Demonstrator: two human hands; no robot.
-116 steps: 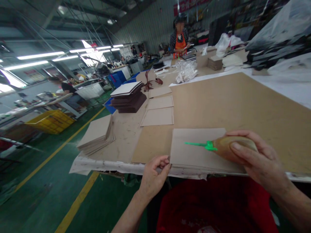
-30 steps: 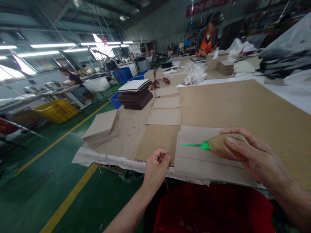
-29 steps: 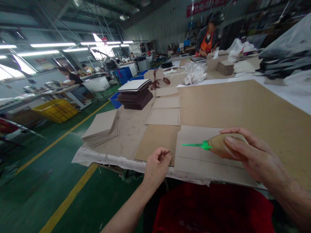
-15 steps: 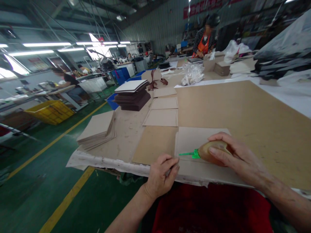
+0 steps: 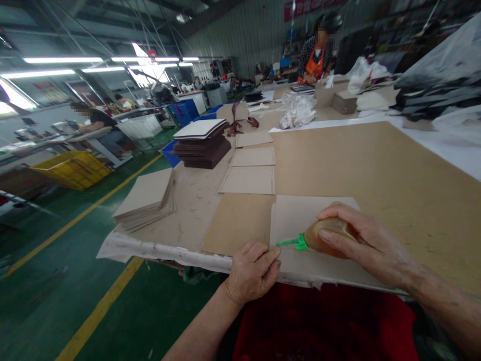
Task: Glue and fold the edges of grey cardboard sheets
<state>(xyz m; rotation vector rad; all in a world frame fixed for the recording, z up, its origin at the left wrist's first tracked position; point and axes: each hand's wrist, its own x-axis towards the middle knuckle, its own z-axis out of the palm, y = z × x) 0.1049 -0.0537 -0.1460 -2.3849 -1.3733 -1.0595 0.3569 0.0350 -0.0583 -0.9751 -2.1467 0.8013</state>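
Observation:
In my right hand is a squeeze glue bottle, amber, lying on its side with its green nozzle pointing left. The nozzle tip is just above the left part of a beige cardboard sheet at the table's front edge; whether it touches cannot be told. My left hand is closed, its fingers curled together at the sheet's front left corner, close to the nozzle tip. What lies between those fingers is hidden.
Further beige sheets lie in a row beyond. On the left are a stack of beige boards and a dark brown stack with a white top. Crumpled plastic lies further back. A co-worker in an orange apron stands at the far end.
The view has shifted slightly. The bottle and both hands have stayed nearly in place, the nozzle tip remaining by the sheet's left edge. My left fingers look a little more closed.

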